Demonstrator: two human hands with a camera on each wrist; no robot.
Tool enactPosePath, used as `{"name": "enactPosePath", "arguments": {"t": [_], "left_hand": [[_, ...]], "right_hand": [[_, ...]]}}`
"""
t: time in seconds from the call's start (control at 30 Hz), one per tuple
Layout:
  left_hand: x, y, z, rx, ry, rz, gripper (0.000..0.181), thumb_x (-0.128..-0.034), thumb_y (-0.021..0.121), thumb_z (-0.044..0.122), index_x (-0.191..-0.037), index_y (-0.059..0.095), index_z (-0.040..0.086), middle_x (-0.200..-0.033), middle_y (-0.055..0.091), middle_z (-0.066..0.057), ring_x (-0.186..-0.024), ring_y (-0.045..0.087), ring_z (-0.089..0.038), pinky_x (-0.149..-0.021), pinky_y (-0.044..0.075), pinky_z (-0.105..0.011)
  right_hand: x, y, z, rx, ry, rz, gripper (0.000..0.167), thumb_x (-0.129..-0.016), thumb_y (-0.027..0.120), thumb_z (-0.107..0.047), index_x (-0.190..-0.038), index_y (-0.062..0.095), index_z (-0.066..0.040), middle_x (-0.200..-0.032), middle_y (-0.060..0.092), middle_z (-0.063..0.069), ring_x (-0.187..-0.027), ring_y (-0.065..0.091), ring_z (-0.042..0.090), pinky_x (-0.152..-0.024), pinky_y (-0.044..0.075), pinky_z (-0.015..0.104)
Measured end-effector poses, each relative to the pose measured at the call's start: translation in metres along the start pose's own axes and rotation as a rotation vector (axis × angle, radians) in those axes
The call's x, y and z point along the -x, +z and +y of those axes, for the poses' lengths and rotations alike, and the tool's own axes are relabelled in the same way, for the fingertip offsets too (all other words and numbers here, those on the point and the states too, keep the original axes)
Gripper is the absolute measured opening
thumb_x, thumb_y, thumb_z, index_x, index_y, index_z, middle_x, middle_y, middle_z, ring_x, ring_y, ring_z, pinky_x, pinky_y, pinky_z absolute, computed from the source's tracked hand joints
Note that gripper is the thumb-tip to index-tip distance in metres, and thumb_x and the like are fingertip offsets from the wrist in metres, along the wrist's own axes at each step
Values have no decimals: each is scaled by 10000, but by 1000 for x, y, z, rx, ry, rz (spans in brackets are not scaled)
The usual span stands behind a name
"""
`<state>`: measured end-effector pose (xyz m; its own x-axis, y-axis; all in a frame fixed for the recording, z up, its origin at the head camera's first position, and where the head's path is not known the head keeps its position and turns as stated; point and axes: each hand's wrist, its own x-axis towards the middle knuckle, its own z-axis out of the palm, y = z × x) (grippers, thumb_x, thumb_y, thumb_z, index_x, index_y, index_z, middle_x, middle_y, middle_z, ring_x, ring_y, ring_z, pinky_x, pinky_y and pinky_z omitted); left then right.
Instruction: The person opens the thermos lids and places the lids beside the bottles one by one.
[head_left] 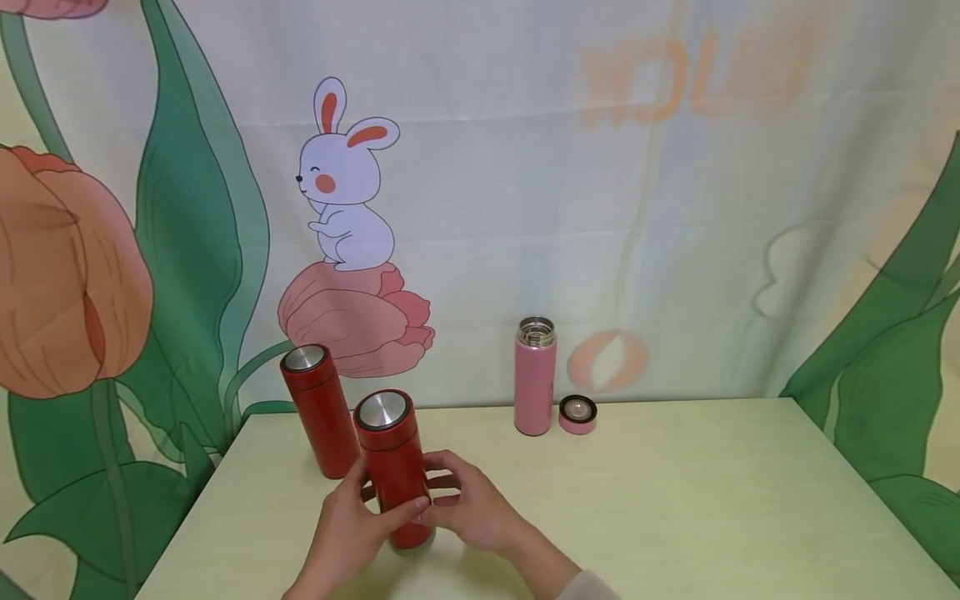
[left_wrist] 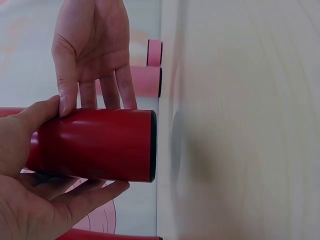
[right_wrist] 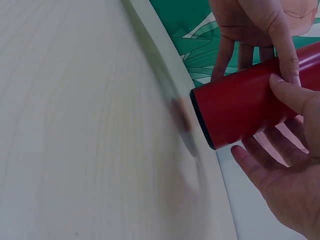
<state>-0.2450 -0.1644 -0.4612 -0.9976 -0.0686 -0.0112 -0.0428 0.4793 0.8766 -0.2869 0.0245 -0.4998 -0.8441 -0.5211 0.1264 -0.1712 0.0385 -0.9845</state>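
Observation:
A red thermos (head_left: 395, 475) with a silver-topped lid stands upright between both hands at the front left of the table. My left hand (head_left: 343, 527) grips its left side, thumb across the front. From the right, my right hand (head_left: 477, 510) holds it with thumb and fingers on either side. Both thumbs meet on the red wall. In the left wrist view the dark base of the thermos (left_wrist: 95, 145) appears slightly above the tabletop. Just behind it on the left is a second red thermos (head_left: 321, 412), lidded and partly hidden by the held one.
At the back of the table (head_left: 675, 500) stands a pink thermos (head_left: 535, 387) with its mouth uncovered. Its pink lid (head_left: 577, 415) lies upside down right beside it. A printed curtain (head_left: 480, 208) with a rabbit and flowers hangs behind the table's far edge.

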Motion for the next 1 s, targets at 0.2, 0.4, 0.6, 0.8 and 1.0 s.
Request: {"name": "enactPosePath", "arguments": {"t": [0.2,0.4,0.6,0.8,1.0], "left_hand": [[0,13,4,33,27,-7,845,-792,899,428,-1473,469,172,-1450,605,-104,-1326,583,-396,-1030,537,-590],[-1,27,10,64,95,-14,782,-783,912,401,-1424,524,180,-1381,656,-63,-1278,621,-356,-1016,551,-570],[-3,43,14,69,173,-13,698,-767,926,380,-1344,584,188,-1287,706,-35,-1227,654,-322,-994,564,-548],[-6,60,22,65,206,-62,705,-774,917,397,-1351,576,177,-1311,697,-53,-1256,637,-353,-987,563,-569],[-8,76,28,82,233,-96,695,-774,914,420,-1342,581,195,-1299,702,-42,-1247,643,-345,-972,568,-562]], "right_hand": [[9,-12,0,-30,2,11,576,-908,783,-85,-1421,560,-226,-1443,564,103,-1286,620,328,-1012,575,365],[20,-27,-3,-38,12,30,595,-904,775,-61,-1436,550,-204,-1433,561,138,-1267,626,382,-996,585,405],[30,-44,2,-40,13,45,611,-890,800,-81,-1437,549,-185,-1409,563,158,-1258,628,397,-992,587,396],[41,-64,3,-19,31,87,631,-861,835,-96,-1424,562,-172,-1381,578,168,-1254,625,399,-972,594,392],[50,-82,2,24,38,101,623,-847,853,-113,-1402,583,-199,-1379,583,144,-1233,638,375,-935,607,372]]}}
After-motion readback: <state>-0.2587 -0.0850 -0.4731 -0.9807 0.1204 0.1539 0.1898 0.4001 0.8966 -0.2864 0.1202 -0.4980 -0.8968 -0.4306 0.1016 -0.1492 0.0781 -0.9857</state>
